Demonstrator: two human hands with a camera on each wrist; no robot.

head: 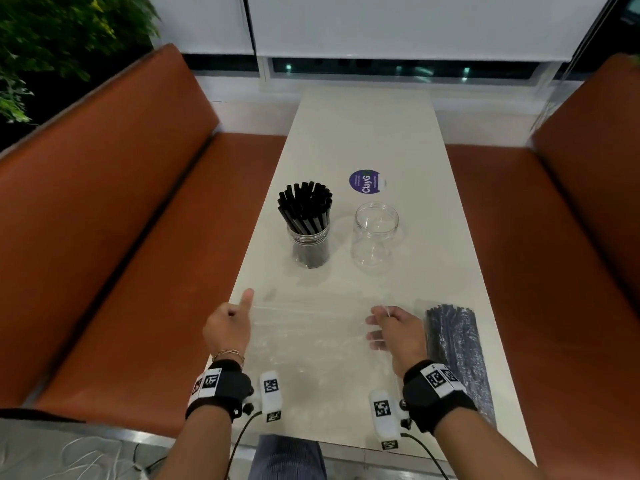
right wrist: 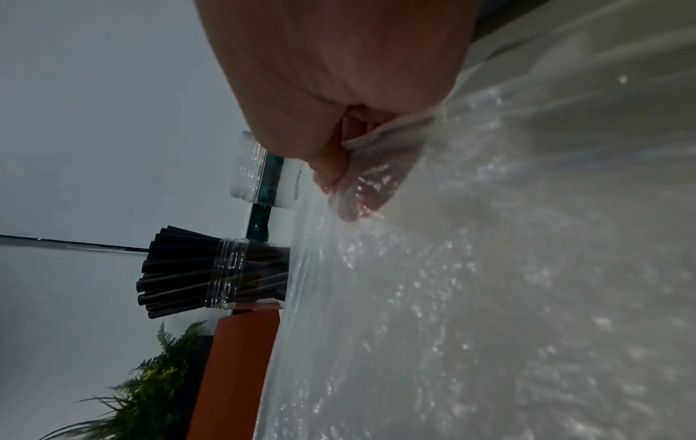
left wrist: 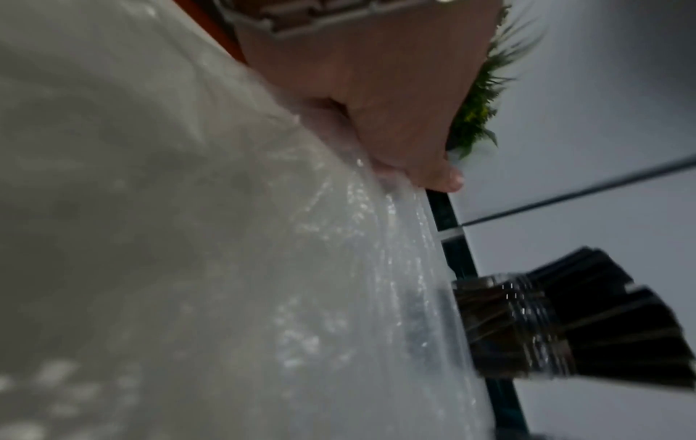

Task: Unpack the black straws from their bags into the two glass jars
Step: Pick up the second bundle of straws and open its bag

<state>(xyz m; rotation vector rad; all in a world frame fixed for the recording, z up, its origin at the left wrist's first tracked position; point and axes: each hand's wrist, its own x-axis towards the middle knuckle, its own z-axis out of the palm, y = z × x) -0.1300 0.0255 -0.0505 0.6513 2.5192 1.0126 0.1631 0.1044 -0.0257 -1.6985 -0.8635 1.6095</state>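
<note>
On the white table [head: 363,133] stand two glass jars: the left jar [head: 309,249] is packed with black straws [head: 304,209], the right jar [head: 375,233] is empty. An empty clear bag [head: 311,330] lies stretched flat between my hands. My left hand [head: 228,323] holds its left end, fingers curled and thumb stretched forward. My right hand [head: 391,329] grips its right end, the film bunched in the fingers [right wrist: 339,166]. In the left wrist view the thumb [left wrist: 448,181] presses on the film [left wrist: 263,268]. A full bag of black straws [head: 457,358] lies just right of my right hand.
A round purple sticker [head: 367,181] is on the table behind the empty jar. Orange bench seats [head: 121,237] flank the table on both sides. A green plant [head: 52,36] stands at the far left, and white blinds hang beyond the table's far end.
</note>
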